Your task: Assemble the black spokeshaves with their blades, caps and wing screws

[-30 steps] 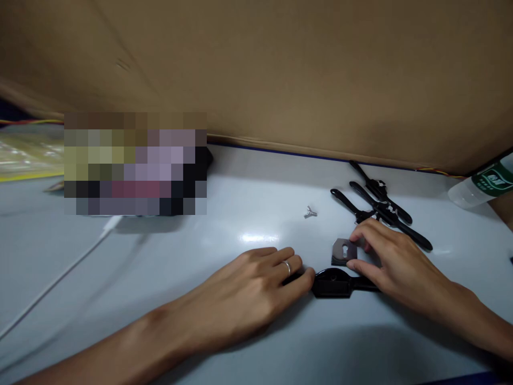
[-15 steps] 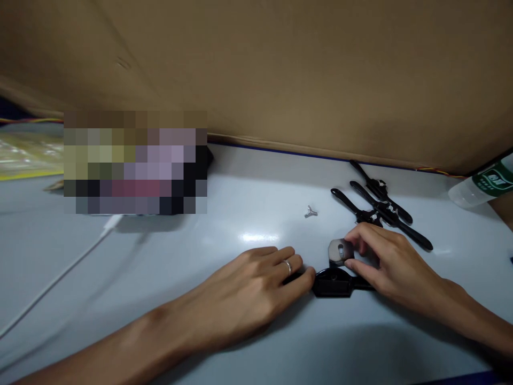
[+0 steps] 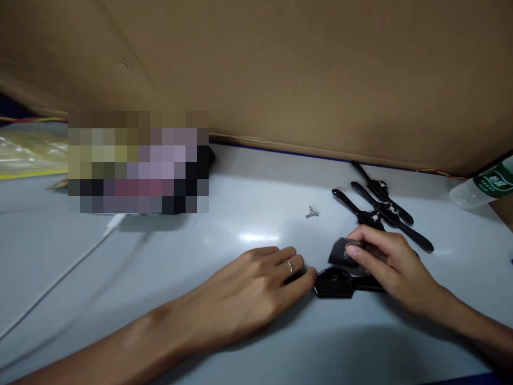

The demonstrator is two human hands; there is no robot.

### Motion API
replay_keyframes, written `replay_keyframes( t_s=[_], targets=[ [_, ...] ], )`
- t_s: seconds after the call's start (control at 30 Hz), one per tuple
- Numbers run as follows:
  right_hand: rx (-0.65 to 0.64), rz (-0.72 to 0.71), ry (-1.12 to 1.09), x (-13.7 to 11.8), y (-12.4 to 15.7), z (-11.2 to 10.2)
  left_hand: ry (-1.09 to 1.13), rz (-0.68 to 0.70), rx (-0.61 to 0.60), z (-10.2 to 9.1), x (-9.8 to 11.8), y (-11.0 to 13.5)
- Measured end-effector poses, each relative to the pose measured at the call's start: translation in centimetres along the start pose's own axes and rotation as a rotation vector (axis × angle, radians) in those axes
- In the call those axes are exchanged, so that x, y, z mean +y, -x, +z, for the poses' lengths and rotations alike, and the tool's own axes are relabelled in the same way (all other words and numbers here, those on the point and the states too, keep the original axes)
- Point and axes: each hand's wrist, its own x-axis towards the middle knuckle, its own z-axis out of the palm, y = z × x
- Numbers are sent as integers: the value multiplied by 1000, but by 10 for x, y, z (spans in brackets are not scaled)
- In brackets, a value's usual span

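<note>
My left hand (image 3: pixel 264 283), with a ring on one finger, is closed around the left handle of a black spokeshave (image 3: pixel 333 284) lying on the table. The spokeshave's body and part of its right handle show between my hands. Just above the body, my right hand (image 3: pixel 390 262) pinches a dark flat spokeshave blade (image 3: pixel 340 252) between thumb and fingers. The blade is tilted, and its right side is hidden by the fingers. A small silver wing screw (image 3: pixel 311 212) lies on the table beyond my left hand.
Several more black spokeshaves (image 3: pixel 382 206) lie beyond my right hand. A bottle with a green label (image 3: pixel 483 184) lies at the far right. A blurred-out bundle (image 3: pixel 140 166) and a white cable (image 3: pixel 64 280) occupy the left. Cardboard (image 3: pixel 280 69) walls the table's back.
My right hand has turned the blade, so a darker face now shows instead of the pale slotted one. The left hand stays on the spokeshave handle.
</note>
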Motion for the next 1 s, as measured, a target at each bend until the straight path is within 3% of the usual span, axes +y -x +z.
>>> replay_keyframes(
  t_s=[0.37, 0.8, 1.0],
  targets=[
    [-69, 20, -101, 0, 2, 9, -7, 4, -3, -1, 0, -2],
    [19, 72, -100, 2, 1, 3, -13, 2, -16, -1, 0, -2],
    [-40, 52, -53, 4, -3, 4, -15, -2, -16, -2, 0, -2]
  ],
)
